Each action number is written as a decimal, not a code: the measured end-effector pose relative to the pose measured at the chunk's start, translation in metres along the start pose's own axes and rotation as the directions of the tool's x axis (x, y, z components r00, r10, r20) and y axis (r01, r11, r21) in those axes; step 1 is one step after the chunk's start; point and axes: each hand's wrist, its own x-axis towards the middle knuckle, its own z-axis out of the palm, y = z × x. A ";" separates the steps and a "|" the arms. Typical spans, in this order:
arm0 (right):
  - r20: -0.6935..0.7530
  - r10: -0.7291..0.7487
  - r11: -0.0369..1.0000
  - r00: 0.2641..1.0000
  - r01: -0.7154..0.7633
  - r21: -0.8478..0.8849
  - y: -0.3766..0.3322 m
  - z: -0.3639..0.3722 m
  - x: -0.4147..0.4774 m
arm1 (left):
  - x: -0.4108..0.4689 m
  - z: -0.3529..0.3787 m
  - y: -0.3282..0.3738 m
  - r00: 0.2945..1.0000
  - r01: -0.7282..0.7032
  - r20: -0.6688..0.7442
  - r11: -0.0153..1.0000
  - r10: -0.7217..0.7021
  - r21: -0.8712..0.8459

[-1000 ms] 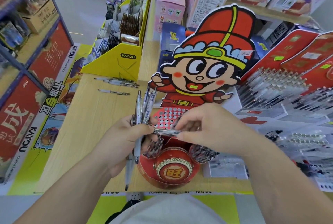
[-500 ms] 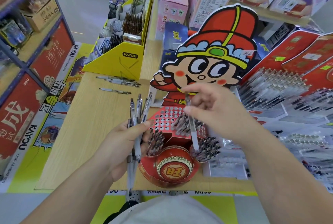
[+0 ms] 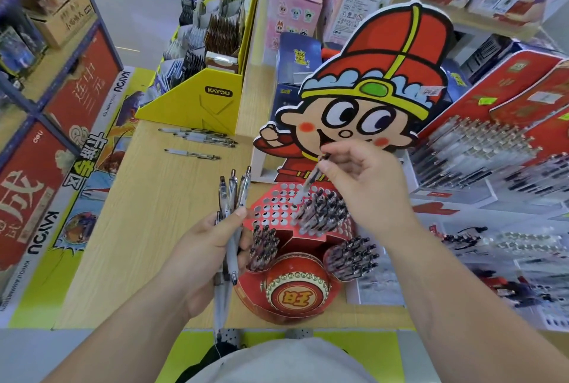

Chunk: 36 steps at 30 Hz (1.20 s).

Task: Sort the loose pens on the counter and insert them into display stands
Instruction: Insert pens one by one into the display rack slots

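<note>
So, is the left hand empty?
No, the left hand grips a bundle of pens, their tops sticking up above it.

Head cam, wide, fwd/down, close over counter (image 3: 147,228)

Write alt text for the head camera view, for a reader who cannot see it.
A person's right hand pinches one pen, its lower end at the holed top of a red display stand on a wooden counter. The left hand grips a bundle of pens; more pens lie loose farther back.
</note>
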 end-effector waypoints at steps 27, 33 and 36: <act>0.139 0.017 0.986 0.990 0.006 -0.168 0.019 0.021 0.000 | 0.014 0.001 0.001 0.994 0.098 0.067 0.986 -0.090 -0.136; 0.213 0.079 0.968 0.974 -0.024 -0.249 0.023 0.023 0.003 | 0.013 -0.001 -0.002 0.997 0.072 0.034 0.993 -0.069 -0.095; 0.266 0.130 0.957 0.955 -0.051 -0.287 0.020 0.020 0.009 | 0.012 -0.002 -0.001 0.997 0.070 0.045 0.993 -0.066 -0.097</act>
